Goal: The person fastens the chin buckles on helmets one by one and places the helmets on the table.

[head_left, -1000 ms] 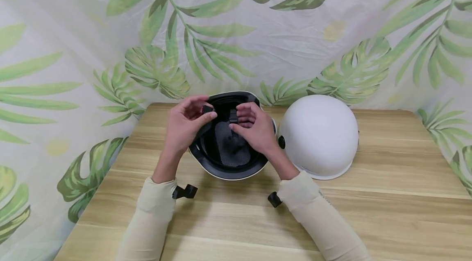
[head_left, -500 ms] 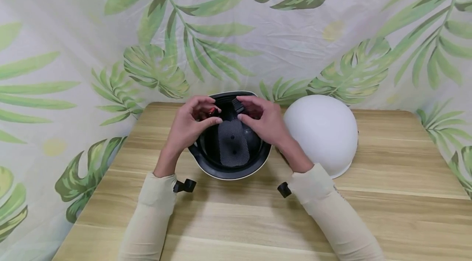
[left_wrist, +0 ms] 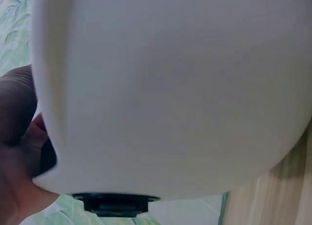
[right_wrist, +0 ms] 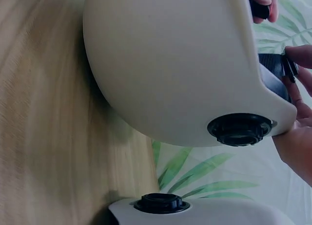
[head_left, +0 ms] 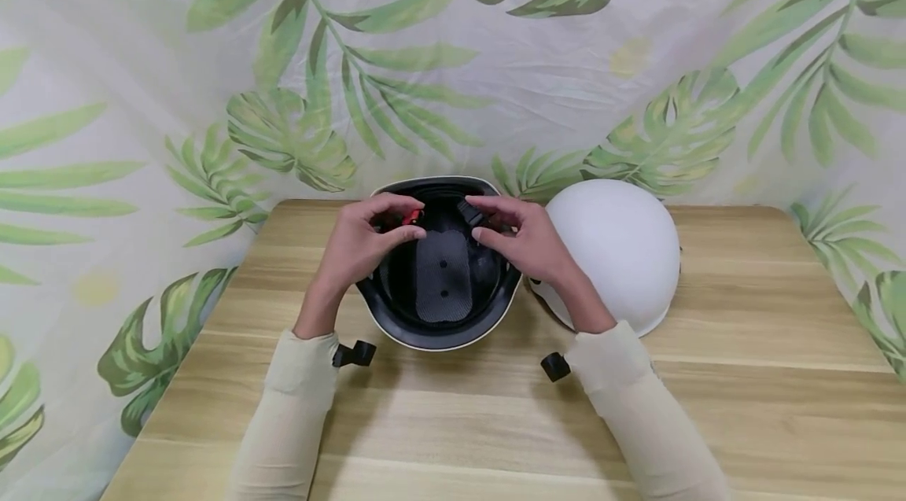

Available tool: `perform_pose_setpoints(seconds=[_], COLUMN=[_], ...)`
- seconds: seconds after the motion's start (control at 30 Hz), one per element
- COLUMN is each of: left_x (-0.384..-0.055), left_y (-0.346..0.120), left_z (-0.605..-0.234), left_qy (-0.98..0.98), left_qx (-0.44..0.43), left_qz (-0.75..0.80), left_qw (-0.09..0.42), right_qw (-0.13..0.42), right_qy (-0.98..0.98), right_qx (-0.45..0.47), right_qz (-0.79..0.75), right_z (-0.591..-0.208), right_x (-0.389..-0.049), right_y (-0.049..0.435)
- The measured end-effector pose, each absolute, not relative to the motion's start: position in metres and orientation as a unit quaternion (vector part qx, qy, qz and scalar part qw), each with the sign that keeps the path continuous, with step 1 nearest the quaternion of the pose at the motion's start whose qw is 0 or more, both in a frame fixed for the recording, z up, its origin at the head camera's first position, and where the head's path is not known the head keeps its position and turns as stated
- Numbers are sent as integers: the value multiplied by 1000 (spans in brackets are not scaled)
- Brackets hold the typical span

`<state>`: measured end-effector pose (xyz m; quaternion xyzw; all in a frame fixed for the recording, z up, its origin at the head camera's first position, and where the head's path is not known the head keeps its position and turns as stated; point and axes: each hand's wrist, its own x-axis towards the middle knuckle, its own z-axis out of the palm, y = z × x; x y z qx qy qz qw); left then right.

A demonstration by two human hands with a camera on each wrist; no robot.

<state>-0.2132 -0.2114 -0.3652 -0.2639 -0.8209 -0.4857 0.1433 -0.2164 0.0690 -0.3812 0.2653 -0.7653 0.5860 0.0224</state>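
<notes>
An upturned white helmet (head_left: 434, 343) lies with its black inside facing up, a ribbed pad (head_left: 443, 281) along the bottom. My left hand (head_left: 354, 245) reaches over the left rim and pinches a red and black buckle piece (head_left: 413, 217) between thumb and fingers. Over the right rim, my right hand (head_left: 534, 241) holds a black buckle piece (head_left: 470, 211) on a strap. The two pieces are apart. In the right wrist view the black webbing strap (right_wrist: 271, 64) runs from the rim to the right fingers. The helmet's shell (left_wrist: 170, 98) hides most of the left hand in the left wrist view.
A second white helmet (head_left: 616, 249) sits dome up close on the right, partly behind my right forearm. Round black knobs (right_wrist: 239, 129) stick out from the shell's sides. A leaf-patterned cloth (head_left: 396, 53) hangs behind the wooden table (head_left: 453, 422).
My right hand has shifted to the right with its buckle piece. The left hand has moved slightly right and turned, and more of the red part shows.
</notes>
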Motion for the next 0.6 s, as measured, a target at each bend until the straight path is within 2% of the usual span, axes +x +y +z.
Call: perform_pose_setpoints(seconds=[0.23,0.37,0.6], left_x=[-215,-215,-214], left_y=[-208,-207,-206], left_z=[-359,-361,-363], left_qy=[-814,-825,-840], left_qx=[-293,-293,-294], left_qz=[-473,-452,-436], left_qw=[168,172,134], right_qw=[-5,-1,4], right_qy=[-744,-738,-729], right_qx=[240,219,209], right_qz=[624,638,651], right_z=[-384,-386,-391], right_x=[-202,-197,-195], right_y=[68,68,70])
